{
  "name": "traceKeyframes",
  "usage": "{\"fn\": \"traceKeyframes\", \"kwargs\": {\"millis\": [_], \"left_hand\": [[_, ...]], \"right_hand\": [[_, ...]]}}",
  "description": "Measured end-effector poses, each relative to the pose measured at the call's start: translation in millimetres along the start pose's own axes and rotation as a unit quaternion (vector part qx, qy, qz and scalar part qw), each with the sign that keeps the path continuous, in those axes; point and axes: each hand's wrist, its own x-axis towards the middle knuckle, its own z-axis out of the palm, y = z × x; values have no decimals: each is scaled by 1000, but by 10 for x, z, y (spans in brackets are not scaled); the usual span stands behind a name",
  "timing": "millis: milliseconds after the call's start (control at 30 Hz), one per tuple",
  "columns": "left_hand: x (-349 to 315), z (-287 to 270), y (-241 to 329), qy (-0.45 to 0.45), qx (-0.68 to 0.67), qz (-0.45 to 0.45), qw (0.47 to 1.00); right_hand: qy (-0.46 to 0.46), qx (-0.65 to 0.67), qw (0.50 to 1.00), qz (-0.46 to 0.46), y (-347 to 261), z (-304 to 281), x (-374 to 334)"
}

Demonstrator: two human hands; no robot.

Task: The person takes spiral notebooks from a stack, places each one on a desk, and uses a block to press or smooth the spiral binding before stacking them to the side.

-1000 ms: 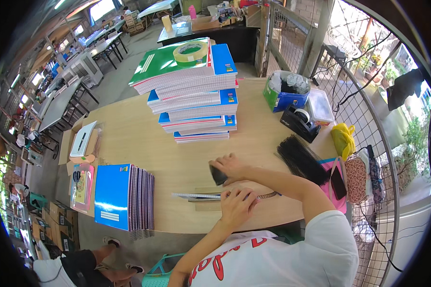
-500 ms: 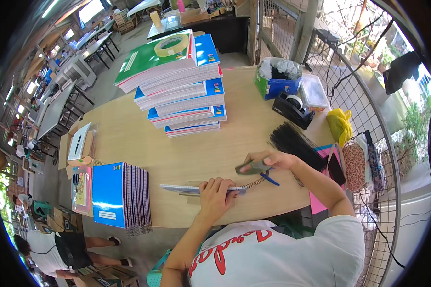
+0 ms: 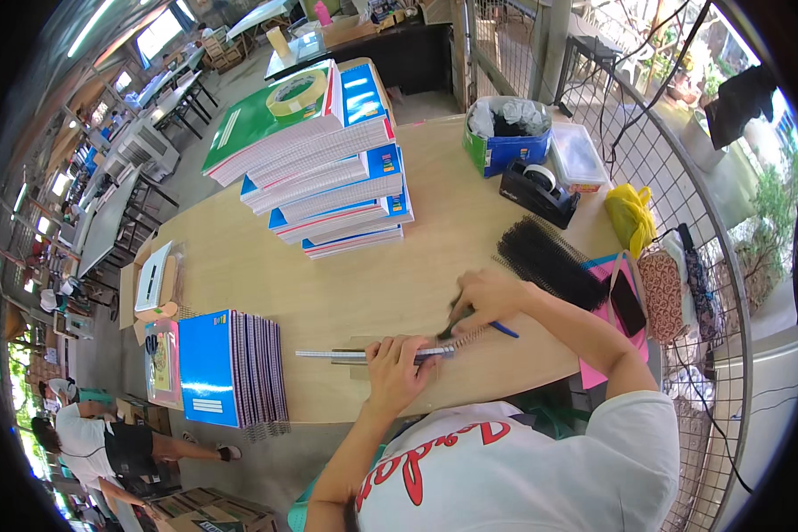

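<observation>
My left hand [image 3: 397,368] grips a notebook [image 3: 328,355] standing on its edge at the table's front, fingers over its upper edge. A thin spiral wire [image 3: 475,337] sticks out past the notebook's right end. My right hand [image 3: 486,300] is closed around a small dark flat piece [image 3: 452,326], held at that end where the wire meets the pages; the piece is partly hidden and blurred. Just right of the wire lies a tool with a blue handle [image 3: 504,330], its other end covered by my hand. A strip of brown board [image 3: 359,371] shows beneath the notebook.
Spiral-bound blue notebooks [image 3: 208,368] are piled at left. Tall stacks of unbound books [image 3: 337,182], topped by a tape roll [image 3: 296,93], stand at the back. Black wire coils [image 3: 550,262], a tape dispenser [image 3: 541,193] and a box [image 3: 505,142] are at right. Another person [image 3: 89,434] works lower left.
My right hand has come down and left with the dark piece, from above the wire to the notebook's right end. My left hand keeps its grip. The view has shifted slightly.
</observation>
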Motion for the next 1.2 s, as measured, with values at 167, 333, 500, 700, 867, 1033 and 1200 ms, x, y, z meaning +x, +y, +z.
{"fn": "traceKeyframes", "kwargs": {"millis": [167, 333, 500, 700, 867, 1033, 1200], "left_hand": [[24, 1, 19, 10, -2, 10, 1000], [36, 0, 26, 16, 7, 20, 1000], [-6, 29, 36, 30, -5, 15, 999], [-14, -19, 77, 5, -12, -2, 1000], [-44, -17, 46, -5, -13, 6, 1000], [-96, -22, 38, -12, -32, -7, 999], [-116, 36, 7, 13, -44, -6, 999]], "right_hand": [[-43, 472, 867, -151, 118, 100, -65], [-73, 411, 898, -140, 130, 93, -26], [-37, 203, 975, -81, 117, 64, -56], [-22, 221, 971, -83, 86, 129, -116], [28, -64, 998, 4, -11, 76, -194], [12, -66, 998, 14, -121, 130, -92], [-29, 245, 968, -49, -28, 223, -133]]}}
